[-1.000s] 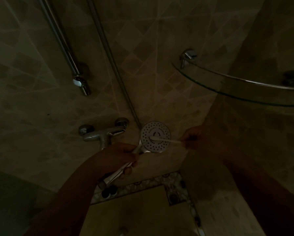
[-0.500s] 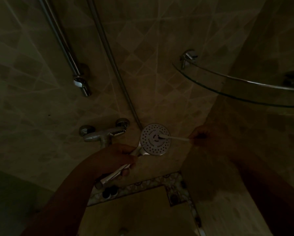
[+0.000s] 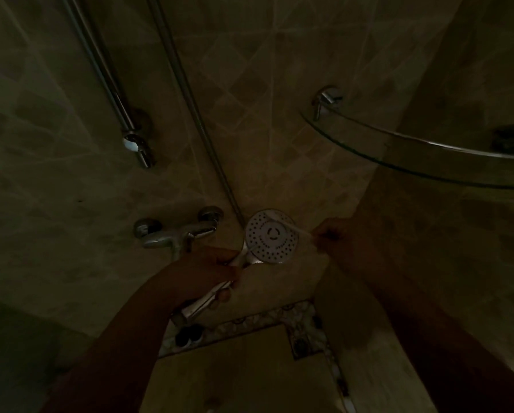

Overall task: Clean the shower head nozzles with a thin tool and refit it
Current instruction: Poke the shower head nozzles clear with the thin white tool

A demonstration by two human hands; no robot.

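The scene is very dim. A round white shower head (image 3: 272, 236) with many small dark nozzles faces me at the centre. My left hand (image 3: 203, 271) is closed around its chrome handle (image 3: 202, 302), below and left of the face. A thin white stick (image 3: 291, 224) lies across the upper right edge of the face. My right hand (image 3: 336, 235) pinches the stick's outer end, just right of the head. The stick's tip is blurred.
A chrome mixer tap (image 3: 175, 234) is fixed to the tiled wall left of the head. The shower hose (image 3: 190, 105) and a wall rail (image 3: 106, 81) run up and left. A glass corner shelf (image 3: 413, 156) juts out at upper right.
The stick's tip has moved from the middle of the face to its upper right edge. My right hand has shifted with it. The shower head has tilted slightly; my left hand keeps its grip.
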